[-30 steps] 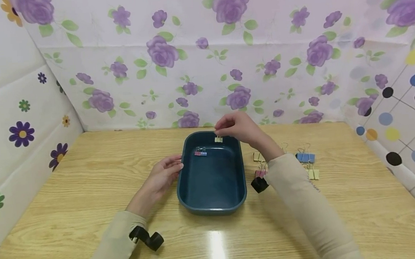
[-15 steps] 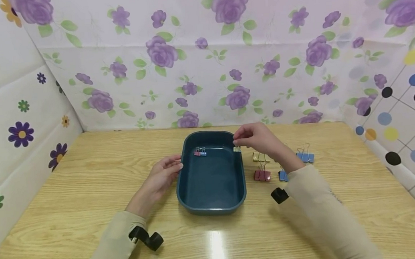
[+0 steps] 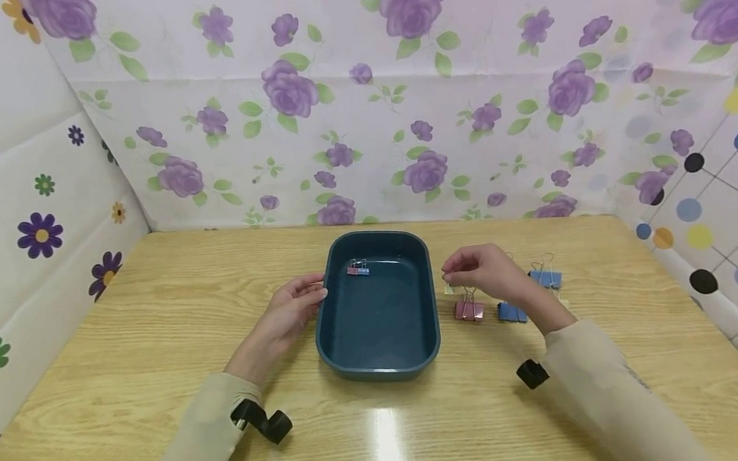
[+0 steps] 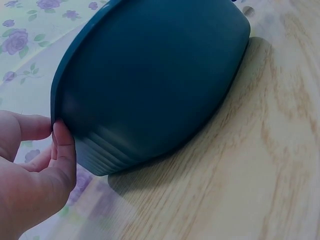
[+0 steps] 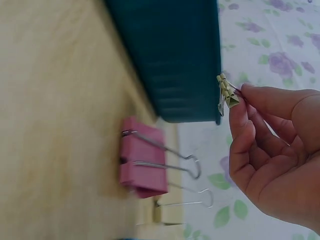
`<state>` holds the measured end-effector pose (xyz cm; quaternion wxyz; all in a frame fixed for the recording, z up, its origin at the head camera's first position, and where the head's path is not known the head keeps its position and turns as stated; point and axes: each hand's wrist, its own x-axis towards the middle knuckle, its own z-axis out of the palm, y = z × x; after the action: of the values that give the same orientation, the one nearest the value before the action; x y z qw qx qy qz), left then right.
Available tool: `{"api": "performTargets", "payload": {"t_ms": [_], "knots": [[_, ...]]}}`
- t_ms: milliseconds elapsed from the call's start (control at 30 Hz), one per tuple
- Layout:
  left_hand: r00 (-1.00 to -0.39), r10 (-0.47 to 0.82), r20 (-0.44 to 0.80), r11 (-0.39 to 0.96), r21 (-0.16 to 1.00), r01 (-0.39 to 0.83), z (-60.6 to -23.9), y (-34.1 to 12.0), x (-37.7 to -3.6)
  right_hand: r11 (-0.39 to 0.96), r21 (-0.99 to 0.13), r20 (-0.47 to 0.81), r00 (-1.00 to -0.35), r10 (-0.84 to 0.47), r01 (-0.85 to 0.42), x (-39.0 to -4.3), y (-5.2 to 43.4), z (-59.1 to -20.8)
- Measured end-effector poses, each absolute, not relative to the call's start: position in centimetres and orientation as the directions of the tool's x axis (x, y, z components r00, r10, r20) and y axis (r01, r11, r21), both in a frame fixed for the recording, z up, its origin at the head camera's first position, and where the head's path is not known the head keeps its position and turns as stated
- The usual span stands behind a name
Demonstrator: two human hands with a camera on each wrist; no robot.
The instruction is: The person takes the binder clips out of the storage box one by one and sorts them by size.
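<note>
A deep teal plastic tray [image 3: 379,371] stands on the table. My left hand [image 3: 287,309] pinches its left rim between thumb and fingers, as the left wrist view also shows. Inside, toward the far left, lie a small pink binder clip [image 3: 352,271] and a small blue binder clip [image 3: 363,271]. My right hand [image 3: 484,272] is just beyond the tray's right wall, pinching a small yellow binder clip [image 5: 229,91] by its wire handle. Below that hand sits a larger pink binder clip [image 3: 470,311]. Part of a yellow binder clip [image 5: 167,212] shows behind it.
To the right, a blue binder clip [image 3: 512,312] and another blue binder clip [image 3: 546,279] lie on the wooden table [image 3: 217,269], partly behind my right hand and arm. A floral cloth [image 3: 362,131] hangs behind the table. Each sleeve carries a black wrist mount [image 3: 263,421].
My right hand has carried the small yellow binder clip from over the tray's far end, across the right rim, to outside the tray. My left hand stays on the rim.
</note>
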<state>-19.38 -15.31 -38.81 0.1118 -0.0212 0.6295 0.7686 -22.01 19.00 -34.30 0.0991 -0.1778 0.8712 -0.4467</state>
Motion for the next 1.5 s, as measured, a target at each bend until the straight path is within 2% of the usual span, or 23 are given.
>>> {"api": "performTargets", "payload": {"t_ms": [367, 633, 1033, 1233, 1500], "knots": [[-0.974, 0.146, -0.176, -0.176, 0.964, -0.200, -38.7, -15.4, -19.3, 0.511, -0.851, -0.120, -0.901, -0.417, -0.123, -20.3, 20.0, -37.2], [-0.974, 0.138, -0.180, -0.173, 0.964, -0.202, -38.7, -15.3, -19.4, 0.529, -0.831, -0.103, -0.885, -0.453, -0.174, -19.2, 21.5, -38.3], [-0.975, 0.147, -0.165, -0.190, 0.963, -0.192, -38.7, -15.4, -19.3, 0.525, -0.830, -0.097, -0.881, -0.464, -0.185, -18.4, 22.1, -39.1], [-0.974, 0.157, -0.164, -0.192, 0.962, -0.193, -39.0, -15.5, -19.4, 0.575, -0.796, -0.101, -0.896, -0.432, -0.188, -18.3, 22.3, -38.4], [-0.973, 0.156, -0.171, -0.175, 0.964, -0.198, -38.9, -15.4, -19.5, 0.587, -0.789, -0.086, -0.915, -0.395, -0.179, -18.8, 22.3, -35.0]]}}
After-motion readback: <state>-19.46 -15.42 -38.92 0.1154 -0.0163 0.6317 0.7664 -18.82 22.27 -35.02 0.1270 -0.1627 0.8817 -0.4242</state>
